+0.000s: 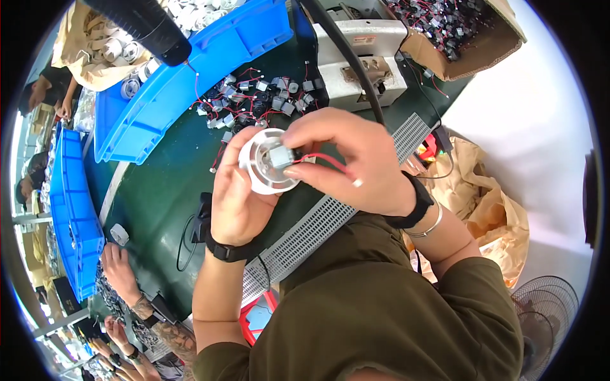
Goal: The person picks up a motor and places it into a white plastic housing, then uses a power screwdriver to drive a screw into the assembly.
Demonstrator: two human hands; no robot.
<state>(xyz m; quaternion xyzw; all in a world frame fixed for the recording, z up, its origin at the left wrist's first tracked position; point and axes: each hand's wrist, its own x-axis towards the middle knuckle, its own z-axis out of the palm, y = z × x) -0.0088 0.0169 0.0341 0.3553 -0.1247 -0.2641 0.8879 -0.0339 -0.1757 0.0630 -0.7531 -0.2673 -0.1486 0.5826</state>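
My left hand (236,206) is closed around a white round plastic housing (253,170), its open side facing up. Between the thumb and fingertips of my right hand (359,155) is a small silver motor (279,157), which sits at the housing's opening. Red wires (327,159) trail from the motor across my right palm to a small white connector (358,183). Whether the motor touches the inside of the housing, I cannot tell. Beyond my hands, a pile of similar motors (276,95) with red wires lies on the green table (152,197).
Blue bins (210,60) line the far left, one with white parts. A black powered driver (143,28) hangs above. At the back right stand a grey metal fixture (359,51) and a carton (489,54) of motors. A co-worker's hand (119,273) is at left beside a white part (119,234).
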